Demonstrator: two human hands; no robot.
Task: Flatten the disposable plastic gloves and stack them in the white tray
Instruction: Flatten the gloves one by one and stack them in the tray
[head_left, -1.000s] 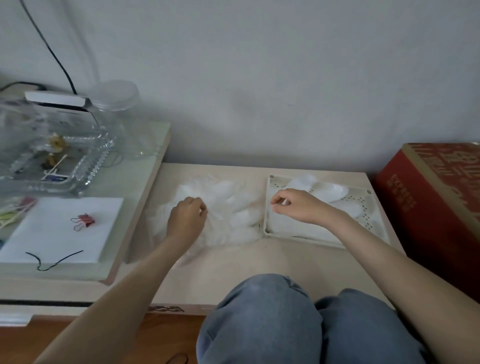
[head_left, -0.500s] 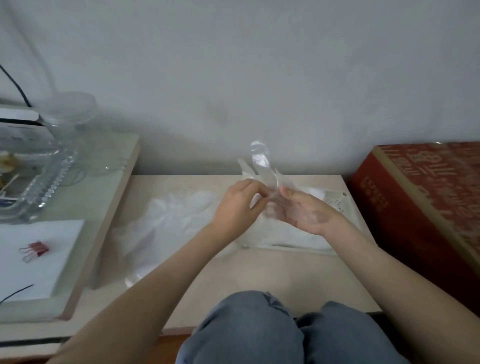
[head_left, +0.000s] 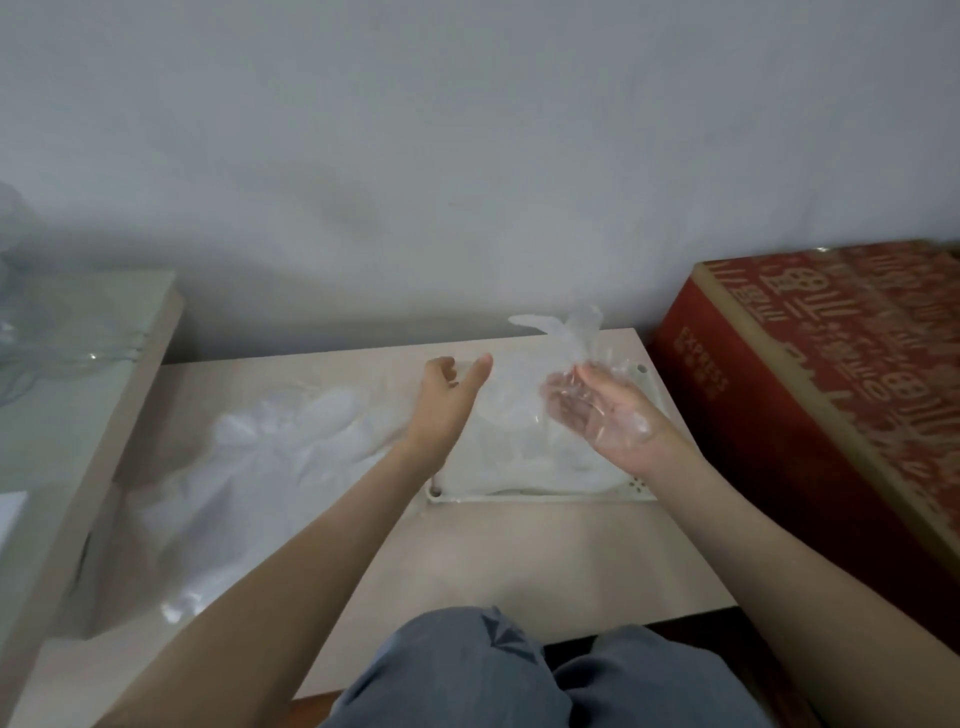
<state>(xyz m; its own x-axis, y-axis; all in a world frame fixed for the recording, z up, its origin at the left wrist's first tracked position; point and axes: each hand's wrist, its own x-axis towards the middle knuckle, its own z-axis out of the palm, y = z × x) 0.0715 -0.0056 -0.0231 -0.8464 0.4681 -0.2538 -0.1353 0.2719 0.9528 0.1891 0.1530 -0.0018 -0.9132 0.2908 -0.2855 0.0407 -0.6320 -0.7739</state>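
Closed off at the back by the wall (head_left: 467, 156), close behind the tray (head_left: 545, 498). Blocked on the right by a tall red box (head_left: 810, 415), just beside the tray's rim. Crowded over the tray by the left hand (head_left: 441, 405) and the right hand (head_left: 608, 421), palm up under a clear glove (head_left: 576, 338). Covered on the left by a loose heap of gloves (head_left: 291, 441), with a raised side table (head_left: 119, 405) beyond. Open along the bare front strip of the table (head_left: 519, 551), between tray and knees (head_left: 467, 670).

Home room (low wooden table (head_left: 519, 561), red carton (head_left: 810, 415) against wall (head_left: 467, 156)).
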